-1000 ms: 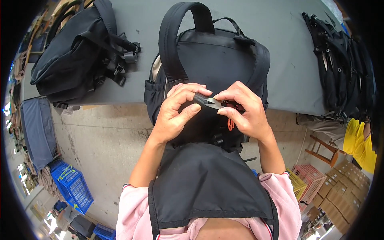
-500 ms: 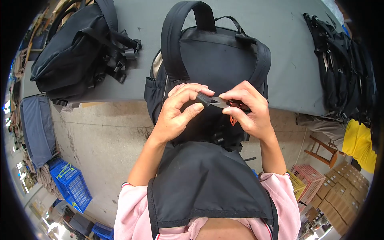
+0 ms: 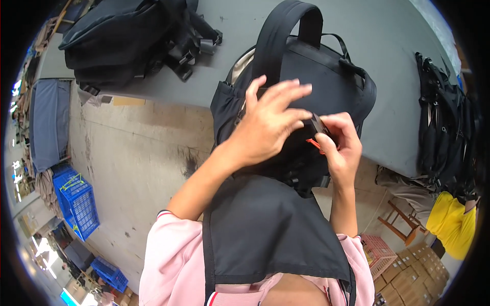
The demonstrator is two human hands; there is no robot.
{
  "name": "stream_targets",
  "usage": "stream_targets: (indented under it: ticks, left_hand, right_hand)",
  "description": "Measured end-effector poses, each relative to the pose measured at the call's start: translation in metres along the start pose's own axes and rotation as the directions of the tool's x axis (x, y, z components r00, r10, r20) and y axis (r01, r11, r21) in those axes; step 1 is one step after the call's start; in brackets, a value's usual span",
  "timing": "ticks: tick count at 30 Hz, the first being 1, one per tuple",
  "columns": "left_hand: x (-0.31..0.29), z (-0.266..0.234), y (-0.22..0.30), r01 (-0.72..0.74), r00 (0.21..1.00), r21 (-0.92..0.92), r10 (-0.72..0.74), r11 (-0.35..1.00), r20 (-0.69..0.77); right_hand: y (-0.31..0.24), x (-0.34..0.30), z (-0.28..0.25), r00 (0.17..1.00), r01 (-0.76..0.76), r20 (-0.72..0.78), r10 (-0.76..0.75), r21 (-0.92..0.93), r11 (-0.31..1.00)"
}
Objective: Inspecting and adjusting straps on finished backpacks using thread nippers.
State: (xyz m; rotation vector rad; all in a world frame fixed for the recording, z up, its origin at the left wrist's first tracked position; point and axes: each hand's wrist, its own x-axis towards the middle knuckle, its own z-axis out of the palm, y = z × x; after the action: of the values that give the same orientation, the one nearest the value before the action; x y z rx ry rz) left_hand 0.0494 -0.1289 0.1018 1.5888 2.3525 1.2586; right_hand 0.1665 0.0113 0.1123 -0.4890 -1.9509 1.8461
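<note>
A black backpack (image 3: pixel 319 69) lies on the grey table in front of me, its padded shoulder straps facing up. My left hand (image 3: pixel 268 120) hovers over its near side with the fingers spread and nothing in them. Just to the right, my right hand (image 3: pixel 343 140) is closed round a small pair of thread snips (image 3: pixel 319 122). The snips' blades point up and left, close to my left fingertips, and their handle is mostly hidden in my palm. From the handle hangs an orange cord (image 3: pixel 315 145).
Another black backpack (image 3: pixel 117 46) with dangling buckles lies at the table's left. Several black bags (image 3: pixel 441 122) are piled on the right end of the grey table (image 3: pixel 393 86). Blue crates (image 3: pixel 76 201) stand on the floor at left; a wooden stool (image 3: pixel 400 222) and cartons (image 3: pixel 413 275) at lower right.
My left hand has let go of the black strap end it pinched and spread its fingers. The snips have moved off the strap. My view has shifted, moving the backpacks rightward in the picture.
</note>
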Motion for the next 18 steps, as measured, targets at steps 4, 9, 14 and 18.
stream_targets:
  ticks: [4, 9, 14, 18]
  left_hand:
    - [-0.014, -0.038, -0.025, 0.2, 0.862, -0.303, -0.315, 0.932, -0.398]
    - [-0.096, -0.018, -0.07, 0.588, 0.631, -0.41, -0.713, 0.697, -0.306]
    - [-0.106, 0.016, -0.055, 0.713, 0.621, -0.161, -0.72, 0.683, -0.309]
    - [-0.117, 0.016, -0.058, 0.718, 0.579, -0.241, -0.753, 0.653, -0.313]
  right_hand:
    - [-0.007, -0.015, 0.014, 0.952, 0.306, 0.138, -0.274, -0.356, 0.883]
    - [0.019, -0.021, 0.052, 0.877, 0.462, 0.418, -0.236, -0.604, 0.65]
    - [0.04, -0.024, 0.055, 0.894, 0.44, 0.404, -0.191, -0.715, 0.543]
    - [0.063, -0.029, 0.046, 0.895, 0.447, 0.375, -0.243, -0.755, 0.48]
